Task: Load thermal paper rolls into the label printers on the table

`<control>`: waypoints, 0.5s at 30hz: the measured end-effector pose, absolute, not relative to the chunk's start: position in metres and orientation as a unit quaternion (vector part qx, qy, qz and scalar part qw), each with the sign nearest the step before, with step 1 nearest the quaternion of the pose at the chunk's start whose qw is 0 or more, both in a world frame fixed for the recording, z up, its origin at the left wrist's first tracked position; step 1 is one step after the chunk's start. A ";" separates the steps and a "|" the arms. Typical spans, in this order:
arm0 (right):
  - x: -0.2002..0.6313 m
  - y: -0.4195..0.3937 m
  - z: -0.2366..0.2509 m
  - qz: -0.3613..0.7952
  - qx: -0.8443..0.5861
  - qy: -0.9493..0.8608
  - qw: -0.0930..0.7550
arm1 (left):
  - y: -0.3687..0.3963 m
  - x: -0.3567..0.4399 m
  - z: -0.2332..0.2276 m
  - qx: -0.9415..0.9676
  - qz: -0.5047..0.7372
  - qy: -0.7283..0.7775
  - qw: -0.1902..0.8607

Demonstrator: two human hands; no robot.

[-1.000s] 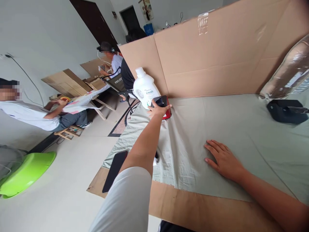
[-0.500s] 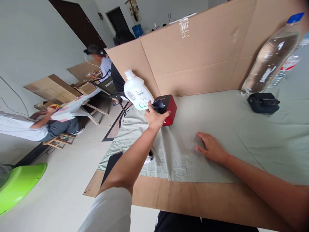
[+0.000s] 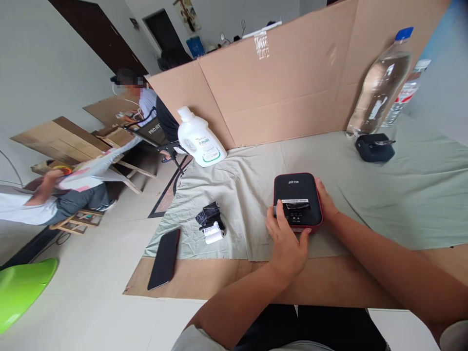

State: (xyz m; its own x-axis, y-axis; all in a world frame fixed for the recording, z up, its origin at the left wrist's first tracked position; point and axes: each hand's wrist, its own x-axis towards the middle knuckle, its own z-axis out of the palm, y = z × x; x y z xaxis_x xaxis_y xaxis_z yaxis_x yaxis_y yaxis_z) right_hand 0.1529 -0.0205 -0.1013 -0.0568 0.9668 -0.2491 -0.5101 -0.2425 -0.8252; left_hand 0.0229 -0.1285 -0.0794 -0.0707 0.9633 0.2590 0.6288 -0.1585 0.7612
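Grey-green cloth point(image 3: 402, 195) covered surface; both hands, left point(image 3: 287, 243) and right point(image 3: 326, 204), clasped black-and-red label printer point(image 3: 297, 200); paper rolls point(image 3: 211, 225) nearby.

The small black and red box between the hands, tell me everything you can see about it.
The small black and red box is a rounded, squarish device of smooth plastic: black top, red lower body. Its top carries a small white logo, a pale strip of tiny text and dark buttons near the front. It lies flat on the grey-green cloth. The left hand grips its near edge, thumb on top; the right hand touches its right side.
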 end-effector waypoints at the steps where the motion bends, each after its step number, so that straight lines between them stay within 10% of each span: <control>1: 0.156 -0.019 -0.101 0.668 -0.424 -0.275 0.547 | -0.129 0.022 -0.082 0.651 0.401 0.608 0.216; 15: 0.182 -0.047 -0.087 0.105 -0.346 -0.788 0.499 | -0.053 -0.039 -0.070 0.446 0.441 0.552 0.550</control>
State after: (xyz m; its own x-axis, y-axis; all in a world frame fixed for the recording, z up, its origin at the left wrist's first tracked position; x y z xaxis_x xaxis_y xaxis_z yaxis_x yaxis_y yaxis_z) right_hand 0.1819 -0.0471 -0.0869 -0.2624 0.6490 0.7141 0.4399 0.7391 -0.5101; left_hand -0.0391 -0.0532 -0.0699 0.0026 0.9770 -0.2132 0.0082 0.2132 0.9770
